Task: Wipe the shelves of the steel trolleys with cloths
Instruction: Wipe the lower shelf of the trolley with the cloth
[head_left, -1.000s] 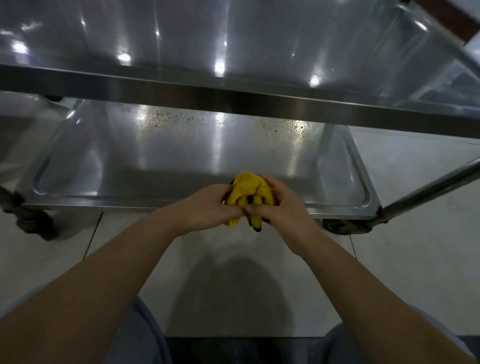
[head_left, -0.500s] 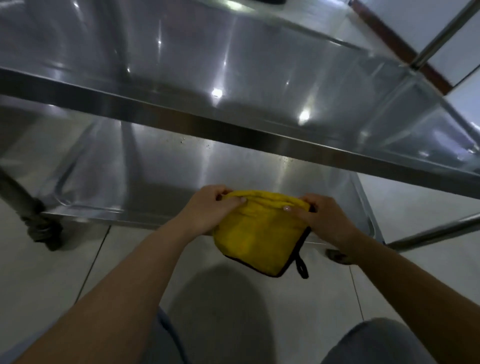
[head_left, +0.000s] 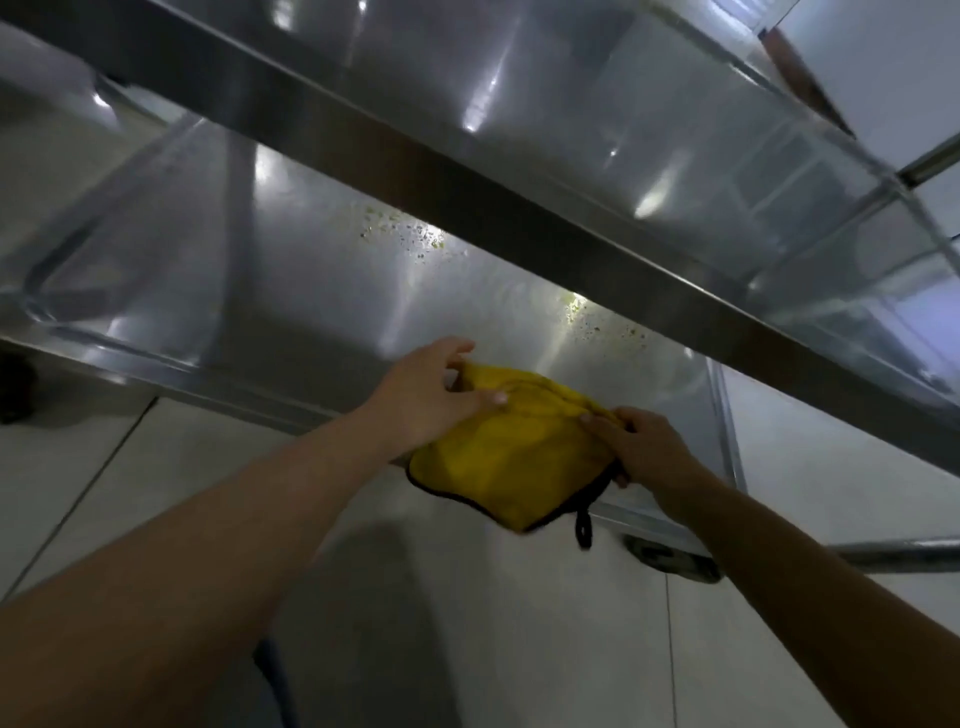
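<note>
A yellow cloth (head_left: 511, 462) with a dark hem and a small hanging loop is stretched between my two hands at the front edge of the steel trolley's lower shelf (head_left: 291, 291). My left hand (head_left: 434, 395) holds its upper left part, thumb on top and fingers over the far edge. My right hand (head_left: 641, 449) pinches the cloth's right edge. Yellowish-green specks (head_left: 410, 236) and a second patch of specks (head_left: 597, 319) lie on the lower shelf beyond the cloth. The upper shelf (head_left: 597, 130) hangs over it, its front rim crossing the view diagonally.
A trolley castor (head_left: 675, 564) sits on the pale tiled floor (head_left: 545, 623) below the right hand. A steel leg tube (head_left: 904, 561) runs off to the right. Another castor (head_left: 15, 384) shows dark at the far left.
The bunched cloth was opened out flat between my hands. It has since moved forward over the lower shelf's front edge, and my view has tilted and come closer.
</note>
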